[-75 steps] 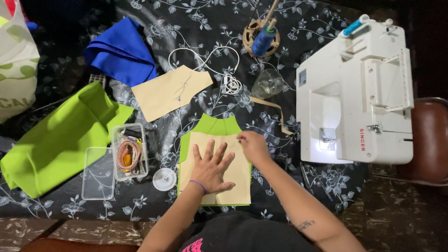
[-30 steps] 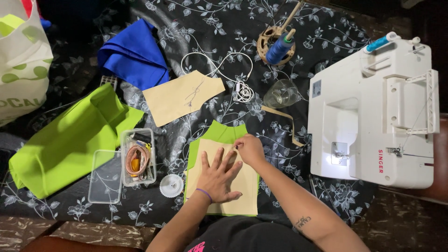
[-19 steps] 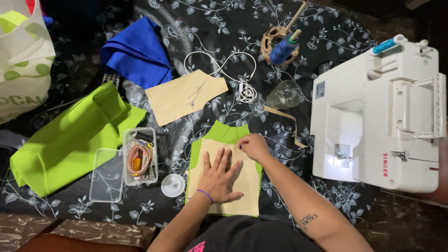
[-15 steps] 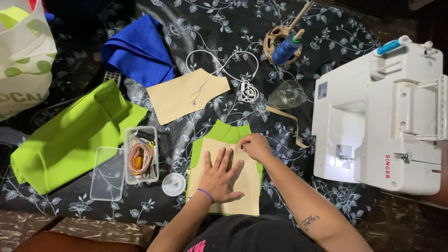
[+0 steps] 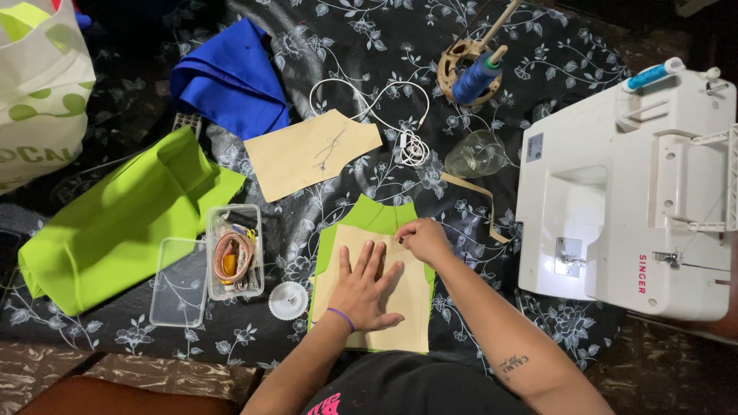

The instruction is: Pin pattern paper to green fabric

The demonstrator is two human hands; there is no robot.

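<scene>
White green-dotted bag [image 5: 42,84] far left, grey label [image 5: 534,147] on sewing machine [image 5: 630,192]

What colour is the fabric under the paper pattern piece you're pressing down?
Lime green fabric, seen in the head view, peeking out above and beside the tan paper pattern.

Setting: a home sewing corner, not a factory floor. Evidence follows. One small white household sewing machine [image 5: 626,192] stands on a table covered with a black floral tablecloth [image 5: 361,46]. Loose materials lie around it: folded lime-green fabric [image 5: 115,223], a blue cloth [image 5: 231,77], and a tan paper pattern piece [image 5: 307,154]. A wooden stand with a blue thread spool [image 5: 475,73] sits near the far edge. A clear plastic box [image 5: 234,252] holds a measuring tape and small notions, with its lid lying beside it. A white charger cable [image 5: 392,123] and a printed shopping bag [image 5: 38,84] share the surface. Worn patterned flooring [image 5: 115,369] shows below the table edge.
</scene>
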